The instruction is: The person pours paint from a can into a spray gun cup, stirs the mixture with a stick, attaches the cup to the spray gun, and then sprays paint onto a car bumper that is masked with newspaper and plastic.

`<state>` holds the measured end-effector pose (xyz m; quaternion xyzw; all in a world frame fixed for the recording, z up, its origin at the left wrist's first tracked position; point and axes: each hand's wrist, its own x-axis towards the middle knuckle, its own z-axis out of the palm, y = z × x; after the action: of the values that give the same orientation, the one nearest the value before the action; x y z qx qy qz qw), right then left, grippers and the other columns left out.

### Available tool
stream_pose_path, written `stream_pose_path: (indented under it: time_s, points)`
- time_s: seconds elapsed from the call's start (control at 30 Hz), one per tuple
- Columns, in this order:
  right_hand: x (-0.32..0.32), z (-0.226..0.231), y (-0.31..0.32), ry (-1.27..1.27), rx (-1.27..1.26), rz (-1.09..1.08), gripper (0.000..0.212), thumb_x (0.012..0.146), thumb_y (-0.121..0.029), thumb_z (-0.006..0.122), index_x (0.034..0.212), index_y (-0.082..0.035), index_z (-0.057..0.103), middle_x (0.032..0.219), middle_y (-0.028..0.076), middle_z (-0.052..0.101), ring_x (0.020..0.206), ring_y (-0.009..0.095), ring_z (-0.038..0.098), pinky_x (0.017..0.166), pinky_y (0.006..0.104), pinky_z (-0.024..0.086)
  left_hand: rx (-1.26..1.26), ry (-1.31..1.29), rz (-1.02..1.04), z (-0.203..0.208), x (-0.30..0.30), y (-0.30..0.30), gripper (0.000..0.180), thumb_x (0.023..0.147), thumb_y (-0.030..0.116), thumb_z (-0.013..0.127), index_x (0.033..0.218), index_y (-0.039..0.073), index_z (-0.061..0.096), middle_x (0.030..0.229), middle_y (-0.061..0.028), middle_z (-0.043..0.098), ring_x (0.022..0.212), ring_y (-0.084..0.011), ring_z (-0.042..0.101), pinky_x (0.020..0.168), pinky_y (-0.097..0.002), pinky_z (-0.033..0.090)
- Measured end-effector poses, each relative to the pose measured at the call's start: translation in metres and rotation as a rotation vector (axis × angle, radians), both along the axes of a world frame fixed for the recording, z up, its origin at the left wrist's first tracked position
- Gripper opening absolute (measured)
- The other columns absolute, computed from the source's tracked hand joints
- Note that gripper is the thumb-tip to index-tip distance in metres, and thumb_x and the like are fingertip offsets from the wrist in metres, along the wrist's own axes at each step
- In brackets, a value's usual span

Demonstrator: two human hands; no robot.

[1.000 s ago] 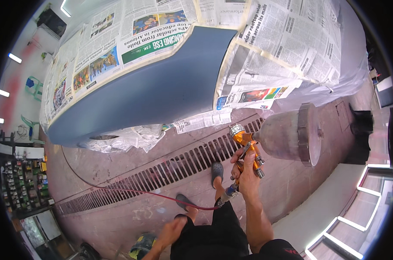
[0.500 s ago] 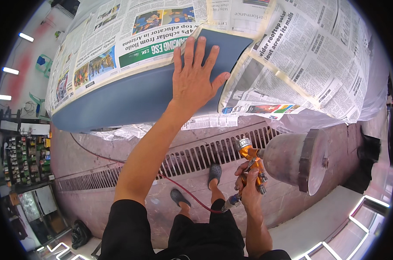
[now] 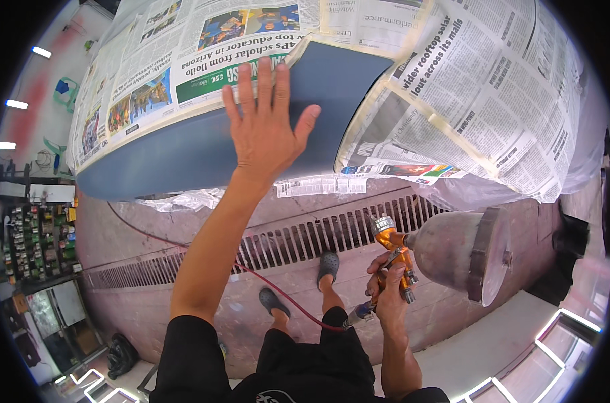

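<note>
Panel, curved and smooth blue-grey point(image 3: 184, 151), lay under the spread, empty left hand point(image 3: 268, 141), apparently feeling its surface; the right hand point(image 3: 389, 295) gripped an orange metal spray gun point(image 3: 402, 254). Spraying would call for lifting the left hand clear.

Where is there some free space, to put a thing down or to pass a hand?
Bare floor lies on the near side of the grate, left of the left arm. The blue panel has bare surface between the left hand and the right-hand newspaper. Near the right hand it is crowded: spray gun, cup, red hose.
</note>
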<state>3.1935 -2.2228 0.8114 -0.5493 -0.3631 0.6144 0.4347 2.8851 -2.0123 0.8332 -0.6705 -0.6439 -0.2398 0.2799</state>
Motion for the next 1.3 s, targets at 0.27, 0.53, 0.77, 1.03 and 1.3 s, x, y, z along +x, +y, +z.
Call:
stream_pose_path:
  time_s: [0.27, 0.53, 0.77, 1.03, 1.3]
  points:
    - [-0.008, -0.012, 0.002, 0.004, 0.010, -0.047, 0.053, 0.121, -0.059, 0.047, 0.123, -0.007, 0.058, 0.097, 0.007, 0.066, 0.055, 0.006, 0.047, 0.053, 0.0236, 0.043, -0.059, -0.644, -0.298, -0.032, 0.053, -0.056, 0.052, 0.115, 0.034, 0.065, 0.157, 0.003, 0.063, 0.151, -0.0216, 0.070, 0.138, -0.0395, 0.066, 0.119, -0.0512, 0.046]
    - [-0.058, -0.046, -0.044, 0.026, -0.036, -0.036, 0.052, 0.120, -0.058, 0.051, 0.123, -0.006, 0.058, 0.097, 0.007, 0.066, 0.056, 0.006, 0.050, 0.053, 0.0244, 0.043, -0.525, -1.898, -0.109, -0.127, 0.106, -0.287, 0.030, 0.118, 0.020, 0.064, 0.138, -0.001, 0.074, 0.119, -0.0105, 0.082, 0.105, -0.0159, 0.077, 0.094, -0.0317, 0.060]
    - [-0.096, -0.027, -0.125, -0.013, -0.074, -0.152, 0.051, 0.120, -0.049, 0.057, 0.118, 0.001, 0.068, 0.090, 0.007, 0.069, 0.059, 0.005, 0.051, 0.054, 0.0249, 0.038, 0.137, -1.137, -0.690, 0.059, -0.070, -0.313, 0.040, 0.112, 0.012, 0.065, 0.150, 0.000, 0.067, 0.122, -0.0153, 0.079, 0.107, -0.0232, 0.076, 0.095, -0.0384, 0.062]
    - [-0.127, -0.002, -0.203, -0.041, 0.015, -0.058, 0.052, 0.120, -0.056, 0.052, 0.121, -0.005, 0.063, 0.092, 0.008, 0.067, 0.055, 0.007, 0.051, 0.051, 0.0258, 0.042, -0.389, 0.229, -1.240, 0.262, -0.138, -0.404, 0.045, 0.111, 0.016, 0.067, 0.153, 0.000, 0.063, 0.129, -0.0162, 0.075, 0.114, -0.0252, 0.073, 0.100, -0.0400, 0.059]
    - [-0.140, 0.009, -0.236, 0.003, 0.166, -0.106, 0.050, 0.122, -0.055, 0.046, 0.125, -0.007, 0.059, 0.095, 0.007, 0.065, 0.052, 0.006, 0.047, 0.048, 0.0250, 0.039, -0.544, 0.477, -1.240, 0.282, -0.138, -0.461, 0.050, 0.111, 0.019, 0.069, 0.156, 0.000, 0.060, 0.136, -0.0170, 0.072, 0.121, -0.0271, 0.069, 0.105, -0.0416, 0.056]
